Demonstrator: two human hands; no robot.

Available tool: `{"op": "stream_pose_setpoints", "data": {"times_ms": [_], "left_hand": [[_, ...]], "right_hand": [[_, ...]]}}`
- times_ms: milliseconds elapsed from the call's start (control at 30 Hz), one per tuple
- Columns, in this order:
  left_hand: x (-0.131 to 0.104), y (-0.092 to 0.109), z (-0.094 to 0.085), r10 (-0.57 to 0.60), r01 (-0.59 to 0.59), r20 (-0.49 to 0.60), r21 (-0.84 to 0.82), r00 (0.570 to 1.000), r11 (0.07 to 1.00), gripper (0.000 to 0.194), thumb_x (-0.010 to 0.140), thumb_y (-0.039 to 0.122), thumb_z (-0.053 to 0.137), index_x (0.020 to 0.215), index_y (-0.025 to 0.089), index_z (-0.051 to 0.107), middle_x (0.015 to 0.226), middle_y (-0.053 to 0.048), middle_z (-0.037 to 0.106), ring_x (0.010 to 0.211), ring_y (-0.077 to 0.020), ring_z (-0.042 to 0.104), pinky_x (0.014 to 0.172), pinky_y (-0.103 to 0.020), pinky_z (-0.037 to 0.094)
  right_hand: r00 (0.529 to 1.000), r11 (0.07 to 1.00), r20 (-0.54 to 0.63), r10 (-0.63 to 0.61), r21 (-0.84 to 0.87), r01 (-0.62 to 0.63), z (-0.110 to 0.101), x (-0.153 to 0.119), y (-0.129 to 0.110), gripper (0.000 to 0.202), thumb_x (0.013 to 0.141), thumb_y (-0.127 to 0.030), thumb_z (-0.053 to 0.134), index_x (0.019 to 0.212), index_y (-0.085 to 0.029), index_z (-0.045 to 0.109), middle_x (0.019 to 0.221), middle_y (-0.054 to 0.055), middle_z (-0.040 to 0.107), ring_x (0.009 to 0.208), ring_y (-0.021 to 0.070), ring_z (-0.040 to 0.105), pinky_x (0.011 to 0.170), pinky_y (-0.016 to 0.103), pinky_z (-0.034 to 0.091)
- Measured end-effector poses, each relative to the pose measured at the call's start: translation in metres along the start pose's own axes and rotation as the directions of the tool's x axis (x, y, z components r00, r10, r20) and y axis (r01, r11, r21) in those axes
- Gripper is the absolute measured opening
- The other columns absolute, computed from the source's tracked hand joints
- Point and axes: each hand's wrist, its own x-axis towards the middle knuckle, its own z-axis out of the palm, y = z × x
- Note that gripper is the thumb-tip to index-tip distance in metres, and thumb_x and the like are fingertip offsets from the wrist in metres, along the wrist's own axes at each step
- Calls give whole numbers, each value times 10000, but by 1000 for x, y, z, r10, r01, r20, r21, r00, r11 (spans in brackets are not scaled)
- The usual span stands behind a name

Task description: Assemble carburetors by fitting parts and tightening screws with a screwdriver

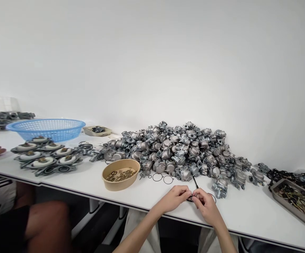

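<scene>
Near the table's (247, 211) front edge, the person's left hand (175, 199) and right hand (204, 203) are meeting, the fingertips of each pressing together as they are pinching a small dark piece (190, 199) between them. The piece is sitting right at the fingertips, mostly hidden, so its long axis cannot be told; both hands are holding about equally close to it. A black ring (215, 199) is showing just beside the right hand, on its outer side. A thin black stick (195, 182) is pointing away from the person, leaning slightly left, its near end disappearing behind the right fingers; whether they are touching it cannot be told.

Farther right, a metal tray (292, 210) is holding a tangle of small parts. To the left, a tan bowl (121, 185) is holding brass-coloured bits. Beyond the hands, two thin rings (168, 183) are lying flat before a big heap of metal parts (179, 151). Far left, a blue basket (47, 133) is standing behind parts with white discs (43, 161).
</scene>
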Motion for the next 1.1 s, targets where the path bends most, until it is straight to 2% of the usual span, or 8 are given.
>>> {"op": "stream_pose_setpoints", "data": {"times_ms": [100, 233, 467, 700, 933, 1100], "left_hand": [[0, 0, 1, -34, 35, 17, -58, 999, 998, 390, 906, 563, 606, 815, 185, 628, 678, 55, 446, 652, -138, 388, 616, -252, 298], [0, 0, 2, -48, 50, 16, -124, 999, 991, 351, 833, 533, 712, 849, 192, 630, 653, 73, 429, 620, -130, 378, 603, -248, 290], [-1, 2, 1, -27, 25, -9, -128, 1000, 991, 417, 863, 592, 657, 763, 194, 582, 637, 56, 467, 630, -137, 404, 612, -246, 326], [-1, 2, -1, 9, -7, 8, -154, 1000, 988, 484, 877, 654, 625, 762, 187, 569, 592, 63, 461, 580, -124, 396, 580, -235, 316], [-1, -3, 0, 3, 4, 44, -160, 999, 987, 491, 902, 657, 589, 758, 191, 536, 588, 66, 457, 567, -119, 381, 566, -238, 299], [-1, -3, -1, 24, -18, 40, -140, 999, 990, 507, 927, 662, 531, 743, 190, 524, 629, 66, 400, 612, -125, 340, 598, -254, 272]], "right_hand": [[1000, 1000, 15, 16, -11, -16, -1, 0, -3, 429, 1014, -613, 470, 898, -225, 610, 596, -53, 485, 562, 153, 448, 567, 264, 349], [999, 1000, 34, 13, -27, -13, -2, 1, -7, 444, 1032, -605, 430, 837, -234, 578, 600, -52, 482, 568, 156, 456, 592, 265, 359], [999, 1000, 44, 5, 21, -6, -2, 0, -5, 393, 1040, -547, 461, 841, -226, 571, 595, -62, 458, 561, 145, 430, 578, 263, 330], [1000, 1000, 28, 2, 11, -2, 0, 0, 0, 326, 984, -543, 565, 919, -225, 587, 610, -86, 331, 555, 138, 339, 546, 267, 242], [998, 999, 68, 9, 33, -11, -2, -1, -2, 387, 1026, -555, 477, 867, -218, 580, 623, -59, 437, 585, 146, 398, 576, 268, 291], [998, 1000, 60, 5, 21, -6, -3, 0, -3, 431, 1047, -549, 439, 775, -229, 532, 614, -53, 463, 582, 148, 425, 606, 272, 327]]}}
